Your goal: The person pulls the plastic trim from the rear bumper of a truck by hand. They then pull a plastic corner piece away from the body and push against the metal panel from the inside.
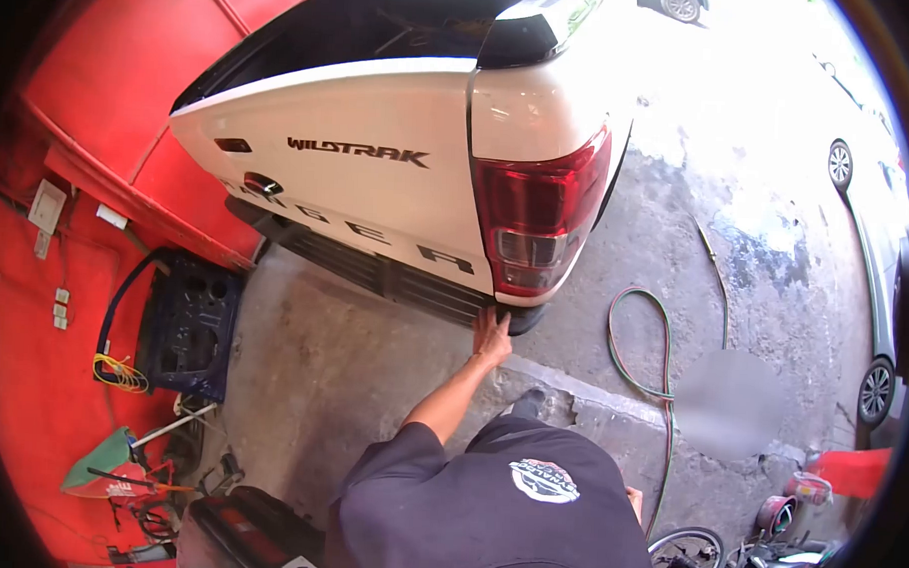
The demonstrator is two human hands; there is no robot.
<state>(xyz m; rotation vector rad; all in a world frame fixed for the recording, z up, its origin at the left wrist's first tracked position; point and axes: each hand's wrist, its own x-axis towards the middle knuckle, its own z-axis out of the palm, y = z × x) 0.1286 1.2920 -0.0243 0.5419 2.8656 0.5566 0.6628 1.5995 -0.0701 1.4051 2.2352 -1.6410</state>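
Our left hand [492,337], fingers part-extended and gripping nothing, is at the rear bumper [414,286] corner below the white pickup [380,131]'s tail light [542,212], hose [610,330] looped on the floor [311,379] rightward; our right hand [634,501] is mostly hidden, grip unclear.

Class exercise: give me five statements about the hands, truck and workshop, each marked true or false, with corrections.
1. The left hand is at the corner of the truck's rear bumper. True.
2. The tail light is blue. False: it is mainly red.
3. A hose lies looped on the floor. True.
4. The right hand is on the tailgate. False: it is low down, beside the dark shirt.
5. The wall behind the loose door panel is green. False: it is red.
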